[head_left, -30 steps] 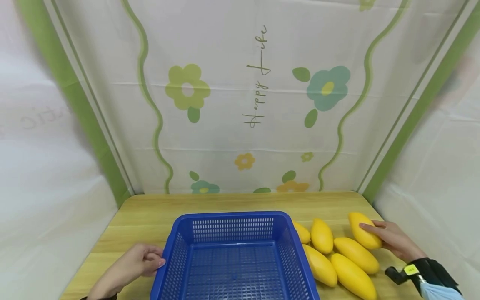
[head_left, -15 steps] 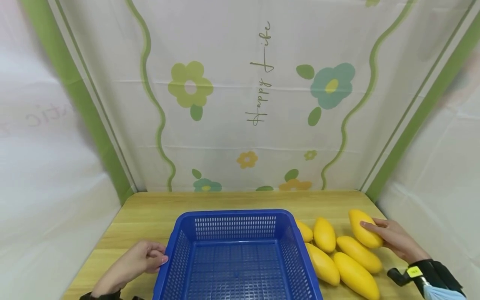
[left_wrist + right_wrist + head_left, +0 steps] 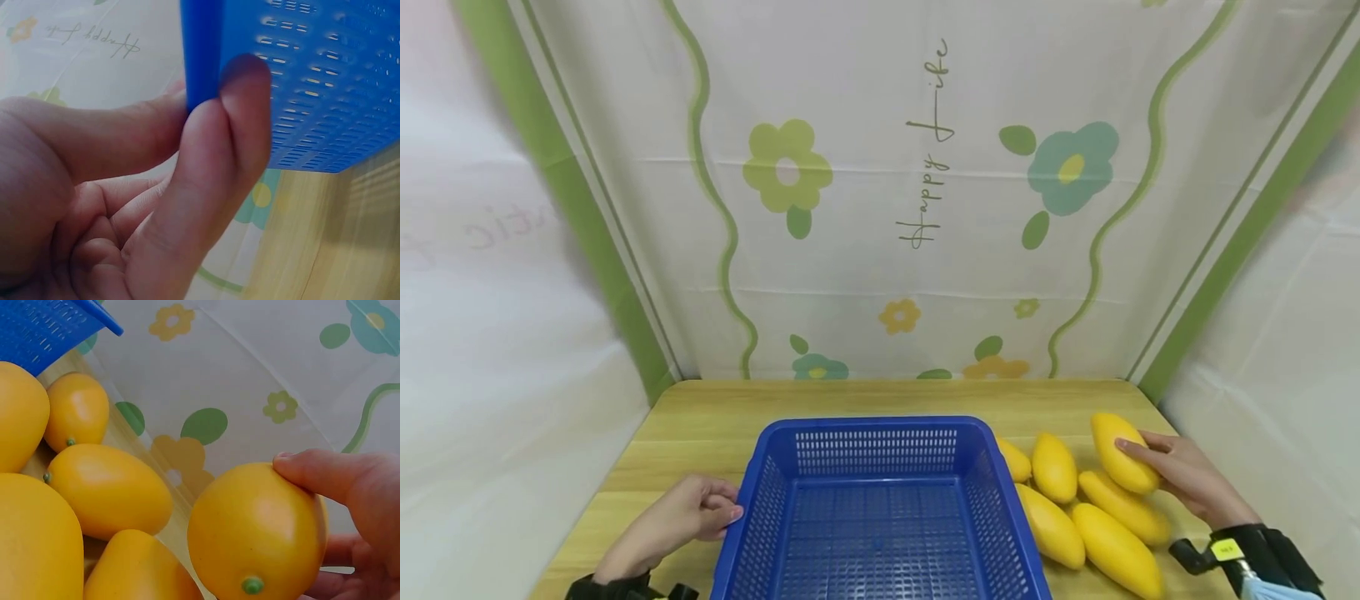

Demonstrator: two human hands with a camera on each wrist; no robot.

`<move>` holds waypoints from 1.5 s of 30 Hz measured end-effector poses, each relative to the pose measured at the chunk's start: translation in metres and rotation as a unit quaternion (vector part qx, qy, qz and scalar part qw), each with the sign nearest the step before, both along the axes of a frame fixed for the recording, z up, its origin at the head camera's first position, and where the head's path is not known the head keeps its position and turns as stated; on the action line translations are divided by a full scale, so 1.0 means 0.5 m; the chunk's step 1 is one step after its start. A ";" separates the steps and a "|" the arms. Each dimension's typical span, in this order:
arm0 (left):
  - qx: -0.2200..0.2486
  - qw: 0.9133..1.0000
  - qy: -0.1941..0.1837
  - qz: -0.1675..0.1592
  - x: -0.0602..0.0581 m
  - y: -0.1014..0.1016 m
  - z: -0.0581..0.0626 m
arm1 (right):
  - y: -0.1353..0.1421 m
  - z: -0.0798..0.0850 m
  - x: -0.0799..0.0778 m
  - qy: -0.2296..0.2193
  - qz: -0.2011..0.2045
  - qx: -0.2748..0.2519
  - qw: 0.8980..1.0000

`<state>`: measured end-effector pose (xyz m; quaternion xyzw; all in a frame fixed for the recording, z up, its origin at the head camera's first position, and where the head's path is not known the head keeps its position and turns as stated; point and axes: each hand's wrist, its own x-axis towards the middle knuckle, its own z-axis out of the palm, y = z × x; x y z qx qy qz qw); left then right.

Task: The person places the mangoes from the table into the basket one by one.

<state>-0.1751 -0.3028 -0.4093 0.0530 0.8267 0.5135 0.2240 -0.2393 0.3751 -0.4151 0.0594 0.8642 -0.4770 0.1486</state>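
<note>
A blue perforated plastic basket [image 3: 880,422] stands on the wooden table, its inside bare. My left hand [image 3: 691,510] pinches the basket's left rim [image 3: 203,50], thumb on one side and fingers on the other. At the right, my right hand [image 3: 1187,473] holds a yellow mango [image 3: 1116,454] between thumb and fingers. In the right wrist view the held mango [image 3: 256,519] shows a green stem end, and the fingers behind it are partly hidden. Several more mangoes [image 3: 1116,546] lie close together beside the basket's right wall, just left of the held one.
The wooden table [image 3: 850,398] ends at a white flower-printed cloth [image 3: 865,250] hung behind it. White cloth walls with green borders rise on the left and right. A mango [image 3: 1013,460] is partly hidden behind the basket's right rim.
The held mango and right hand have shifted slightly left and up. The left hand stays at the basket rim, and the other mangoes have not moved. The head view has shifted a little.
</note>
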 end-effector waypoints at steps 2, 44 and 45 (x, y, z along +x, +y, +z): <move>-0.001 1.000 0.002 -0.003 -0.001 0.000 0.000 | -0.005 0.003 0.003 0.000 -0.002 0.007 1.000; 0.014 1.000 -0.001 -0.020 0.001 -0.006 -0.002 | -0.122 0.020 0.026 0.031 0.019 -0.038 0.999; 0.014 1.000 0.000 -0.020 0.001 -0.007 -0.001 | -0.126 0.020 0.025 0.034 0.019 -0.037 0.999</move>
